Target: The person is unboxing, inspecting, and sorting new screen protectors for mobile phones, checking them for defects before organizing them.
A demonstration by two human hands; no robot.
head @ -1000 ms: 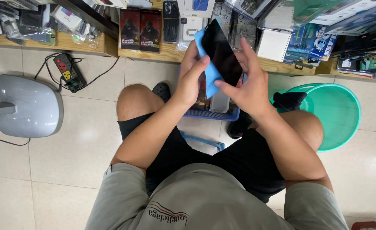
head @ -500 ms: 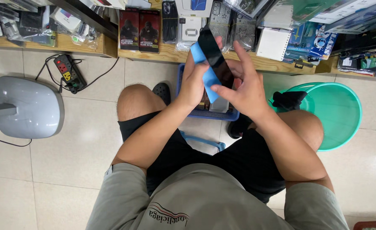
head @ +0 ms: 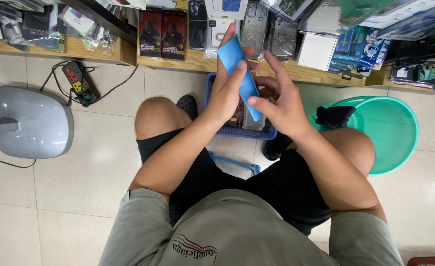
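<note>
Pale floor tiles spread under you, with a low wooden shelf of packaged phone cases along the top, a grey stand base and a power strip to your left, and a green tub by your right knee. Your left hand and right hand meet above your knees, both clamped on a blue phone case, held edge-on and tilted, over a blue basket on the floor.

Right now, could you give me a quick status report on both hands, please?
Left hand and right hand both grip the blue phone case. Held above blue basket. Nothing obstructing.
</note>
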